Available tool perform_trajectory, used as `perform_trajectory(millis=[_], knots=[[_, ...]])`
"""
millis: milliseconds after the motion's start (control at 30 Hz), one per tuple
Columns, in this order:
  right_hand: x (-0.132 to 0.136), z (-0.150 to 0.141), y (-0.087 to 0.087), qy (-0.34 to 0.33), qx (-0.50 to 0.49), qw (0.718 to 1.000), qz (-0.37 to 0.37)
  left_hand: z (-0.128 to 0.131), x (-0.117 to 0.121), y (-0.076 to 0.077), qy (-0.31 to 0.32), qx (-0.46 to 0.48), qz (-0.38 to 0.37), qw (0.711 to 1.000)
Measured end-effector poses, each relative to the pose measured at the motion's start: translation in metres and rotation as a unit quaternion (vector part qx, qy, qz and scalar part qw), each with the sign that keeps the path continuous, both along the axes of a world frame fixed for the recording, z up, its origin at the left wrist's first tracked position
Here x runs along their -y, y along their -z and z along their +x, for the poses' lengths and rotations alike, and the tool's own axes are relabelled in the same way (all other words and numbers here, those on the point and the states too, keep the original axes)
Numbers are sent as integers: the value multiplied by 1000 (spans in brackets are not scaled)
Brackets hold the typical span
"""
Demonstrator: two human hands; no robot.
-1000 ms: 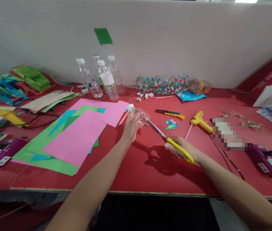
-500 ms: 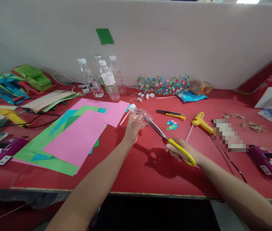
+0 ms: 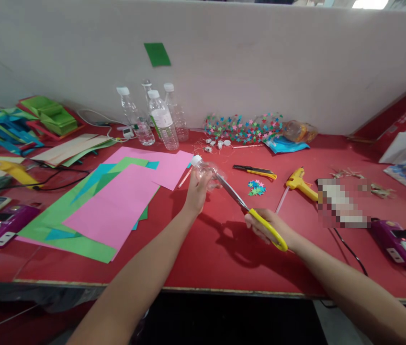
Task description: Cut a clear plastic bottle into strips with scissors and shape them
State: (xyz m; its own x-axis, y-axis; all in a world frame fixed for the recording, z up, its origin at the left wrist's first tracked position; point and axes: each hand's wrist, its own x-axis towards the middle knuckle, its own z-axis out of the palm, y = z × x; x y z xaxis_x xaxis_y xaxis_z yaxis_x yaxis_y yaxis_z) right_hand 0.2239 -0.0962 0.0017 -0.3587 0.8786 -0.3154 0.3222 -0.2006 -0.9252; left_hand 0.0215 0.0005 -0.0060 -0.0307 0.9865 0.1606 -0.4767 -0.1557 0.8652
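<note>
My left hand (image 3: 198, 191) is closed around a clear plastic bottle top (image 3: 210, 171) with a white cap, held just above the red table. In my right hand (image 3: 265, 225) is a pair of scissors (image 3: 234, 194) with yellow handles. The blades reach to the cut side of the clear plastic and look nearly together; whether they bite into it I cannot tell. To the right of the bottle top lie a utility knife (image 3: 255, 171) and a small pile of coloured paper stars (image 3: 256, 187). A yellow glue gun (image 3: 300, 184) rests beyond my right hand.
Pink and green paper sheets (image 3: 117, 206) spread over the left side. Several clear bottles (image 3: 163, 120) stand by the wall. A star-covered clear bottle piece (image 3: 242, 128) lies at the back. Purple power strips (image 3: 400, 242) with cables sit at both sides.
The scissor handles and my right hand have shifted slightly left, and the blades look more closed. My left hand keeps its hold on the bottle top.
</note>
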Motion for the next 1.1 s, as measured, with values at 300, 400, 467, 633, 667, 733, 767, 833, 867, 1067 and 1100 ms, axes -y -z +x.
perform_trajectory(millis=[300, 400, 467, 633, 667, 733, 767, 833, 867, 1067, 1100], knots=[[-2, -3, -7, -9, 25, 1000, 0, -5, -6, 3, 1, -61, 23, 998], [-2, -3, -8, -27, 42, 999, 18, -7, -8, 3, 8, -76, 31, 997], [-2, -2, -8, -32, 46, 998, 26, -8, -8, 2, 10, -93, 46, 995], [-1, -1, -10, -26, 54, 998, 19, -9, -6, 2, 10, -128, 79, 989], [-1, -1, -10, -23, 54, 998, 16, -9, -5, 2, 9, -131, 80, 988], [-1, -2, -10, -13, 45, 999, 10, -9, -5, 2, 5, -138, 84, 987], [-1, -3, -10, -10, 38, 999, 7, -9, -5, 2, 2, -142, 87, 986], [0, -3, -8, -4, 24, 1000, 6, -10, -6, 2, -5, -147, 89, 985], [0, -4, -7, -2, 20, 1000, 5, -10, -6, 2, -7, -150, 89, 985], [1, -7, -6, 20, 18, 1000, -6, -9, -5, 0, -2, -131, 79, 988], [1, -7, -6, 19, 19, 1000, -2, -9, -5, -1, -5, -130, 82, 988]])
